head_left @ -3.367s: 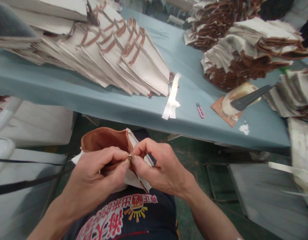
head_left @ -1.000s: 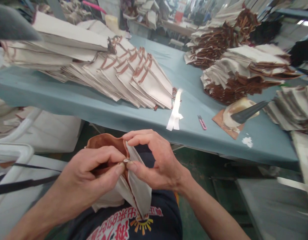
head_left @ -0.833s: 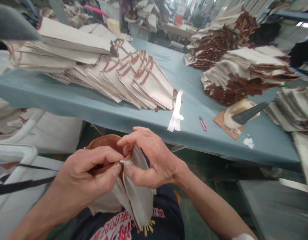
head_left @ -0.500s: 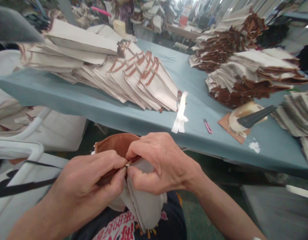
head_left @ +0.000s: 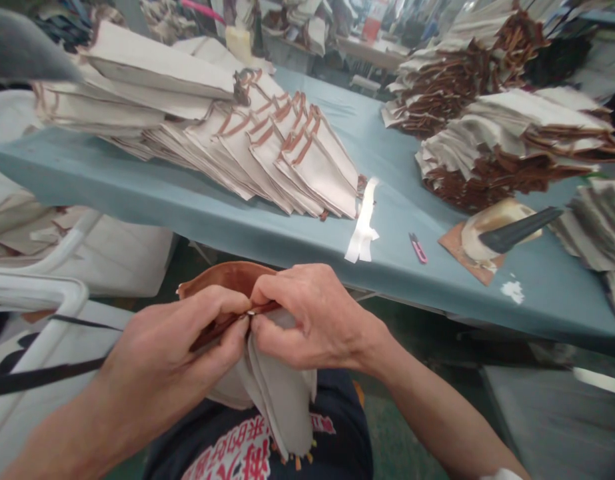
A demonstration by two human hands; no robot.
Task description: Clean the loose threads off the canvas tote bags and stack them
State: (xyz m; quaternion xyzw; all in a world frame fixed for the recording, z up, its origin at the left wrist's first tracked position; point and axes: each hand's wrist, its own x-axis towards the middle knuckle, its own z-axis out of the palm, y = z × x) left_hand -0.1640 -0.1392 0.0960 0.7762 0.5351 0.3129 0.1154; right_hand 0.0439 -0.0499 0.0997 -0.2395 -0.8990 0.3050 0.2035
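A sewn piece of off-white fabric (head_left: 282,393) with brown trim hangs between my hands above my lap. My left hand (head_left: 187,347) pinches its brown edge between thumb and fingers. Close against it, my right hand (head_left: 312,320) pinches the same edge from the other side, the fingertips nearly meeting. A small whitish bit shows at the meeting point; I cannot make out what it is. Behind the hands curves a brown flap (head_left: 222,277) of the piece. Part of the edge is hidden by my fingers.
On the blue-covered table (head_left: 267,233) lie overlapping off-white pieces (head_left: 307,160), white strips (head_left: 363,227), pink thread snips (head_left: 418,248) and a glue pot (head_left: 480,233) with a dark-handled brush (head_left: 522,229). Brown-edged stacks (head_left: 517,147) rise at right. A white bin (head_left: 132,260) stands left.
Both hands keep their pinch on the fabric piece and have shifted slightly up in view. The piece's lower end has swung a little, and the view has tilted slightly.
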